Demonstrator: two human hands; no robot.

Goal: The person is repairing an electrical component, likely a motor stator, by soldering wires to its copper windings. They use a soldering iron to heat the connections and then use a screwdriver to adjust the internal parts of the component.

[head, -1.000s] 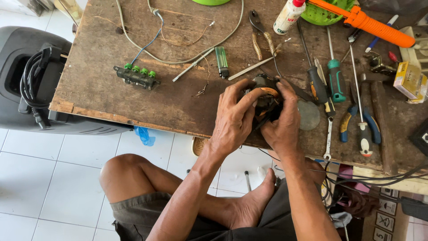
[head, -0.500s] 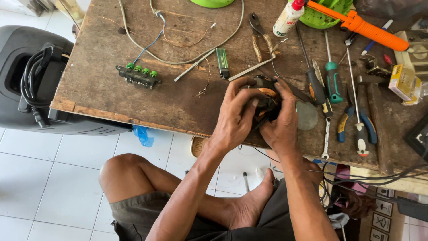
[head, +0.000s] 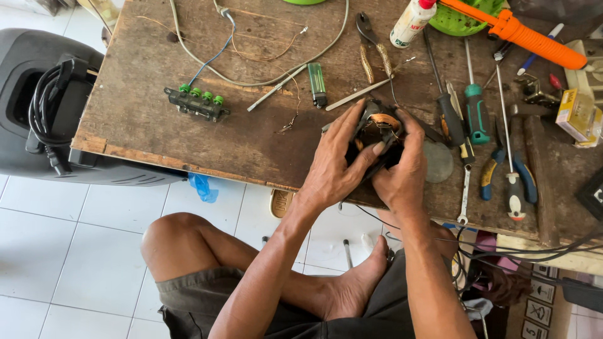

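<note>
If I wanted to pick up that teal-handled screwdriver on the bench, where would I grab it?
Probably by the thick teal handle, coming straight down from above. The screwdriver lies flat on the wooden table, thin shaft pointing away; the handle is its widest part. Other tools lie close on both sides, so fingers should close narrowly across it.

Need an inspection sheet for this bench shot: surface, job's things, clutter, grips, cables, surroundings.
Surface: worn wooden bench, scratched and stained.
Job's things: small motor with copper winding, held over the bench edge.
Clutter: green lighter, green-button switch block, screwdrivers, pliers, spanner, glue bottle.
Grips: left hand and right hand both wrapped round the motor.
Cables: grey cord looping across the bench; black cables under its right edge.
Surroundings: black speaker with coiled lead, white tiled floor.
</note>
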